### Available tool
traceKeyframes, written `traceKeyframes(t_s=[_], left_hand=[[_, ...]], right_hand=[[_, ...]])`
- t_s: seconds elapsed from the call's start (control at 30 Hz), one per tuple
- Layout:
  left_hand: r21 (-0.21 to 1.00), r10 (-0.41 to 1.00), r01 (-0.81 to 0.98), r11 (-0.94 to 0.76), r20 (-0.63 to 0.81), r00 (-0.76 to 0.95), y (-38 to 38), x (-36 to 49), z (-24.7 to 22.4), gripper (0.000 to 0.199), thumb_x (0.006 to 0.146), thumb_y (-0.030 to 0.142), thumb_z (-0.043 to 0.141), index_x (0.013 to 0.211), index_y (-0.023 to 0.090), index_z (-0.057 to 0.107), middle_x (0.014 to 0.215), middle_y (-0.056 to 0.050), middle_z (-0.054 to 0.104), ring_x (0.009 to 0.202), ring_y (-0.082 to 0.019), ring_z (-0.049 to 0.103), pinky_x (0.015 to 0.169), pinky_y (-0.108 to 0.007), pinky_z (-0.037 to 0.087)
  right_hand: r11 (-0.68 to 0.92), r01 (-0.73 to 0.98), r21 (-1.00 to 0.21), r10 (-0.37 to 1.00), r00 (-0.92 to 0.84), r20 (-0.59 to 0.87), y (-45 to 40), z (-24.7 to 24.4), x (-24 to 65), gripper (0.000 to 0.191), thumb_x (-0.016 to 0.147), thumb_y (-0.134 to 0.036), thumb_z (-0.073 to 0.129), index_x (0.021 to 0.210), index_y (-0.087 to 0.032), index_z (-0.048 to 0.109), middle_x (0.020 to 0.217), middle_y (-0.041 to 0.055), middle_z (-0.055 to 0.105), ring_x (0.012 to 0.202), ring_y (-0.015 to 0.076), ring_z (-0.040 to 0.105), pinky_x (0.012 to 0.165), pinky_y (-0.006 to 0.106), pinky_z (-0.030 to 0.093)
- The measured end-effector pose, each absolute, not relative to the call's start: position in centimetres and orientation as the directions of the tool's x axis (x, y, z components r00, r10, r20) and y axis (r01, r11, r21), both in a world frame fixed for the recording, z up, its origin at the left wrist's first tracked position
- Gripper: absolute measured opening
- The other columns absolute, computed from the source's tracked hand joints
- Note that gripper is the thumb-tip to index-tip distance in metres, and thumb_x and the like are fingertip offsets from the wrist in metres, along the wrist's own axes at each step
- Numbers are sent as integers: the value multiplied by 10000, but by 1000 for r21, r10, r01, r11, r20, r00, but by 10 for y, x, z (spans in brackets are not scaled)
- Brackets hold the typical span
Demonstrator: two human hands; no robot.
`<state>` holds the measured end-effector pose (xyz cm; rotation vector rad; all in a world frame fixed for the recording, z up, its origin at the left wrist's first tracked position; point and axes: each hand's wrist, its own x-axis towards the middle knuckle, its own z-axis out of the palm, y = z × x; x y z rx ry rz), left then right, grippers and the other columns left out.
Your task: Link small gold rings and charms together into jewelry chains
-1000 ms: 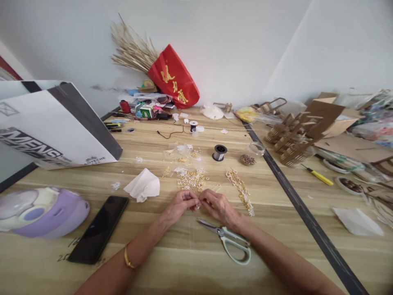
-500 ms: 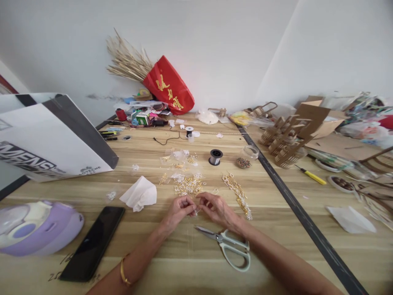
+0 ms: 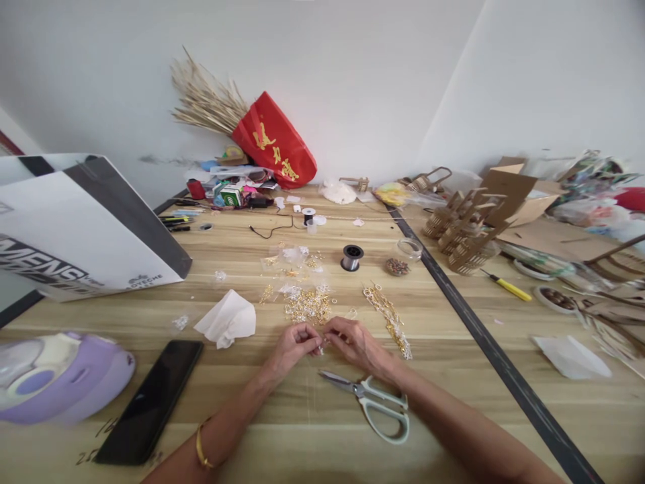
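My left hand (image 3: 297, 343) and my right hand (image 3: 353, 339) meet fingertip to fingertip low over the table. Pinched between them are small silvery beads or charms (image 3: 321, 350), too tiny to make out fully; a faint clear thread seems to hang below. Just beyond my fingers lies a pile of gold and silver charms (image 3: 307, 304). To the right of my right hand, a strand of gold and silver pieces (image 3: 388, 316) is laid out. Scissors with pale green handles (image 3: 370, 403) rest beneath my right wrist, blades pointing left.
A black phone (image 3: 151, 403), a purple-and-white device (image 3: 65, 376) and a folded tissue (image 3: 228, 319) lie left. Farther back are a wire spool (image 3: 351, 258), a glass jar (image 3: 409, 249) and a bead heap (image 3: 398, 267). Small wooden baskets (image 3: 468, 245) and a yellow-handled tool (image 3: 508, 286) stand right.
Both hands stay in nearly the same place, still pinching the tiny pieces, with only slight finger movement. The whole view has shifted a little.
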<state>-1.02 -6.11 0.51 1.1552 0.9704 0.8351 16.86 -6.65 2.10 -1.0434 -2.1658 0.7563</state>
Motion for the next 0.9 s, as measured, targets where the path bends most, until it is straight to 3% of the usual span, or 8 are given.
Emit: traceKeyframes(t_s=[0.63,0.9], left_hand=[[975,903,-51,218,-181,389,-62,-11,7,295,638,387,725,672,113,622,595,-16,613,561,-116,549,594,-244,437],[979,927,-77,189,-152,344,-60,-12,1,258,650,357,718,672,124,612,604,-14,623,591,-126,562,617,-247,445]], right_hand=[[503,459,-733,822,-515,242,-65,20,169,115,885,-179,460,888,-159,573,792,31,623,657,112,561,563,202,429],[573,570,-589,797,-556,236,-65,23,174,133,840,-87,495,924,-165,563,826,31,591,649,106,543,591,207,423]])
